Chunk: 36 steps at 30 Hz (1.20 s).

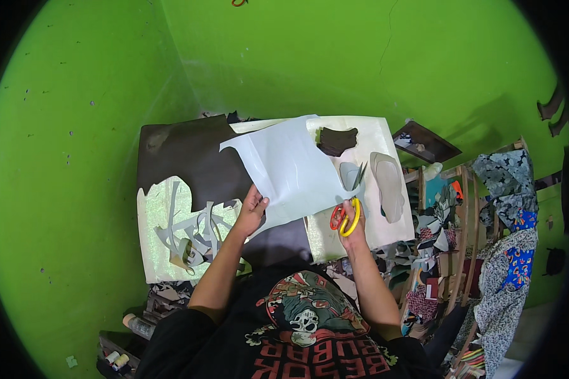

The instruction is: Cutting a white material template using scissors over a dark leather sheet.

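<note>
1. Apparently we are partway through cutting the white sheet (287,167), which lies across the middle of the desk (399,237); its upper-left and right edges are already curved and notched.
2. Left of the sheet we see a tangle of strips (195,254), probably offcuts, and the brown sheet (193,161) reaching beneath it.
3. Right of it lie a brown piece (337,141), a grey piece (349,172) by its notched edge and a long sole-shaped piece (387,186), which we take as shaped already.
4. What seems left is the sheet's broad middle, which shows no cut through it.
5. Our left hand (251,211) comes up to the sheet's lower-left edge, forearm slanting inward; its fingers seem to pinch that edge, thumb set apart from the forefinger.
6. Our right hand (356,235) is at the sheet's lower-right corner, fingers curled round the handles of the scissors (358,213). The blades point away from us; we cannot tell whether they bite the sheet.
</note>
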### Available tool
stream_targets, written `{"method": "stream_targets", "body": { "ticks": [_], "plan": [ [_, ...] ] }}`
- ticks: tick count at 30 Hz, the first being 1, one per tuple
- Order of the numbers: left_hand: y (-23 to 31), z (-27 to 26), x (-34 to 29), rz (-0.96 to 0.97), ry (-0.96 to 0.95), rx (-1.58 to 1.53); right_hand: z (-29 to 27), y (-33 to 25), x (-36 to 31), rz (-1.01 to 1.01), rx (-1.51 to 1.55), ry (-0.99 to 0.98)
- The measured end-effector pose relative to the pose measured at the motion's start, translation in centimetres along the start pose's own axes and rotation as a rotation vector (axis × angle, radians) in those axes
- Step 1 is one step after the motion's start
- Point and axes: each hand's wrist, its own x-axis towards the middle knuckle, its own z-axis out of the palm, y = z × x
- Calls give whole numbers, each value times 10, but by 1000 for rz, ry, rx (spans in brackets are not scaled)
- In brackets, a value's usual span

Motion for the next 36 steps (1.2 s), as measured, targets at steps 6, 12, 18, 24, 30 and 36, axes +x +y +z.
{"method": "stream_targets", "body": {
  "ticks": [6, 12, 18, 24, 30, 36],
  "plan": [
    [7, 18, 4, 142, -130, -32, 30, -14, 6, -117, -185, 13],
    [13, 26, -2, 32, 5, -68, 32, -21, 17, -110, -208, 69],
    [5, 41, 2, 242, 152, -362, 23, -28, 18, -201, -357, -170],
    [11, 43, 0, 38, 183, -393, 38, -39, 6, -262, -533, -261],
    [33, 36, -1, 57, 233, -296, 38, -33, 8, -289, -409, -179],
    [52, 26, 7, -69, 217, -423, 43, -41, 10, -382, -322, -246]
  ]
}}
